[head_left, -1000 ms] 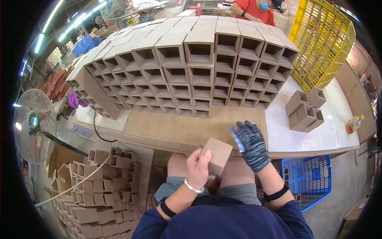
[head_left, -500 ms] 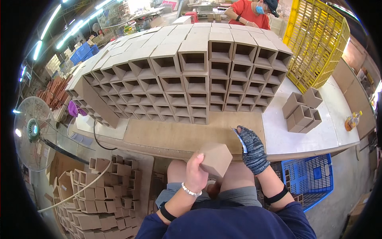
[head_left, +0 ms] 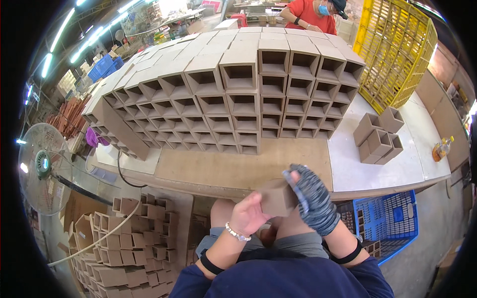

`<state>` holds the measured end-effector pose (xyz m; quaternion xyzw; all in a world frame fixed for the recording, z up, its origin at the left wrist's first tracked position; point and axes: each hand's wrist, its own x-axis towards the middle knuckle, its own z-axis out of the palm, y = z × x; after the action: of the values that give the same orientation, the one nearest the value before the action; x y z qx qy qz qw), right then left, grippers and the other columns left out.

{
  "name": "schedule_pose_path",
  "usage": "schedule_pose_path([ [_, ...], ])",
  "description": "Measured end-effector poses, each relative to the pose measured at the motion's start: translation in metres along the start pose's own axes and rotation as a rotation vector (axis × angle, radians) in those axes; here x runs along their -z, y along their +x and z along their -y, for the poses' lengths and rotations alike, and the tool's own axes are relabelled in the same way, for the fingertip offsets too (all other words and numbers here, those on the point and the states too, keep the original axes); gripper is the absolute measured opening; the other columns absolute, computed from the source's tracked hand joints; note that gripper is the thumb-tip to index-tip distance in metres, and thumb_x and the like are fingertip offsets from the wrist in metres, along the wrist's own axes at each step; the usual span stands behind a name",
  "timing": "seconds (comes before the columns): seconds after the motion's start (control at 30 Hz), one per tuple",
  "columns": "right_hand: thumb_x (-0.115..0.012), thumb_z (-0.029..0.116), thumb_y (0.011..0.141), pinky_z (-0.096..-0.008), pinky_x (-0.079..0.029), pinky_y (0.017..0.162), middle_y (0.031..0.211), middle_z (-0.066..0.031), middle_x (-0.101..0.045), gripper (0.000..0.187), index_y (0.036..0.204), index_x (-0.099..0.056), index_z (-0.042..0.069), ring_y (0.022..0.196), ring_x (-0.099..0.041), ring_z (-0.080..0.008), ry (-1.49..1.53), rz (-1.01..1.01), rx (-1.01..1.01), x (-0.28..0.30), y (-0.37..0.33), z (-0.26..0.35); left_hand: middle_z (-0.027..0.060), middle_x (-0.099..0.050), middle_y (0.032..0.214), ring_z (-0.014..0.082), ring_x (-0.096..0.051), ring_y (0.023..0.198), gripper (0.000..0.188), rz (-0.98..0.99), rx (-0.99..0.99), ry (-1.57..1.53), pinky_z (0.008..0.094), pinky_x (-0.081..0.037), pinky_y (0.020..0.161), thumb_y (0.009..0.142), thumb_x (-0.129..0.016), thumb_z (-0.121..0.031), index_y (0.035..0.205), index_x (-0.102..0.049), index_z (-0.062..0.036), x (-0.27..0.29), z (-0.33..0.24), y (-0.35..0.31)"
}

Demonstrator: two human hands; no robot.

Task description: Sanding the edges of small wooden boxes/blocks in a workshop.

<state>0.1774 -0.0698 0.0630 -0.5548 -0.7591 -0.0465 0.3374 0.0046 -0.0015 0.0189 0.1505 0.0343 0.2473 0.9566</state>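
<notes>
A small brown cardboard box piece [head_left: 276, 197] is held between both hands just in front of the table edge, above my knees. My bare left hand [head_left: 247, 216], with a bead bracelet at the wrist, grips its lower left side. My right hand [head_left: 311, 201], in a dark grey knit glove, presses on its right side. Beyond it a flat brown board [head_left: 238, 166] lies on the white table [head_left: 387, 174], and behind that rises a tall stack of open square cardboard tubes [head_left: 238, 99].
Three loose cardboard tubes [head_left: 378, 135] sit on the table at right, near a small bottle [head_left: 441, 147]. A yellow crate [head_left: 397, 49], a blue basket [head_left: 390, 221], a floor pile of tubes [head_left: 119, 243] and a fan [head_left: 42, 166] surround me. A person in red [head_left: 310, 15] works beyond the stack.
The cardboard piece has been turned and brought a little lower toward my lap. My gloved right hand moved from on top of it to its right side.
</notes>
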Motion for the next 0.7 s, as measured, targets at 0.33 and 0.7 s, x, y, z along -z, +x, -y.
schedule_pose_path([
  [0.33,-0.049,0.005,0.079,-0.0414,-0.040,0.087,0.100,-0.0157,-0.056,0.024,0.103,-0.055,0.003,0.096,-0.053,-0.0324,-0.227,0.084,-0.189,-0.014,-0.012,-0.049,0.0039,-0.058,0.085,0.0131,-0.054,0.080,0.011,-0.551,-0.373,0.280,0.0274,-0.042,0.074,0.082,-0.054,-0.013,0.083,-0.056,-0.0022,-0.006,0.022,0.004],
  [0.7,-0.052,0.013,0.075,-0.0447,-0.035,0.093,0.109,-0.0125,-0.055,0.038,0.113,-0.051,0.007,0.104,-0.050,-0.0290,-0.073,0.216,-0.149,-0.003,0.016,-0.013,0.0003,-0.054,0.076,0.0075,-0.048,0.072,0.016,-0.539,-0.409,0.410,0.0226,-0.038,0.067,0.083,-0.051,-0.016,0.073,-0.053,-0.0037,-0.004,0.026,-0.001],
])
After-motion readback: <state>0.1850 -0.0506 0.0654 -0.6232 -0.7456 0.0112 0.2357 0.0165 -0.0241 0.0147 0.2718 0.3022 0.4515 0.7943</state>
